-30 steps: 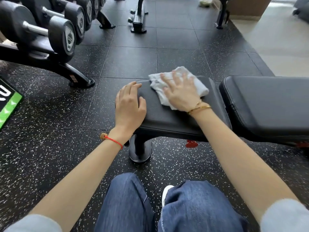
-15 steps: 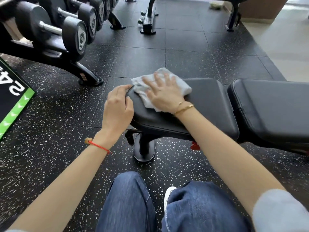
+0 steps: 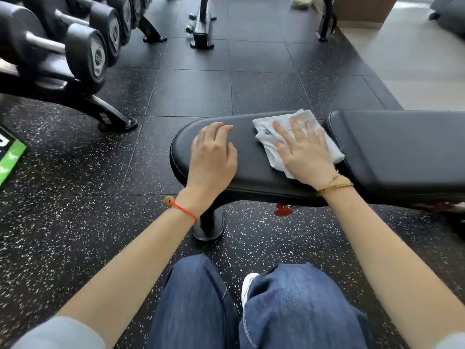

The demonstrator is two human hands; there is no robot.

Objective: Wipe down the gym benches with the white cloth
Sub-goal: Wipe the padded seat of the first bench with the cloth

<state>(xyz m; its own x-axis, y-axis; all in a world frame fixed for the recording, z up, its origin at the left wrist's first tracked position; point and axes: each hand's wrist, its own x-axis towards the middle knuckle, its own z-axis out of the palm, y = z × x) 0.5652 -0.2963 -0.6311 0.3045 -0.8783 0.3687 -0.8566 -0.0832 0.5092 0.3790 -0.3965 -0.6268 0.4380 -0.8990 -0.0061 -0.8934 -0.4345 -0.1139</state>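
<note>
A black padded gym bench lies across the view, with a seat pad (image 3: 251, 159) on the left and a longer back pad (image 3: 402, 152) on the right. A crumpled white cloth (image 3: 266, 137) lies on the seat pad's right end, by the gap between the pads. My right hand (image 3: 304, 154) presses flat on the cloth with fingers spread. My left hand (image 3: 214, 157) rests palm down on the seat pad's left part, fingers relaxed, holding nothing.
A dumbbell rack (image 3: 75, 51) stands at the upper left, its foot (image 3: 118, 122) reaching toward the bench. The bench's post and foot (image 3: 208, 227) stand before my knees (image 3: 251, 311). Another black frame (image 3: 201, 28) stands farther back. A green-edged mat (image 3: 10, 157) lies at the far left.
My right hand has slid the cloth from the seat pad's left end to its right end. My left hand moved from the pad's left edge onto its top.
</note>
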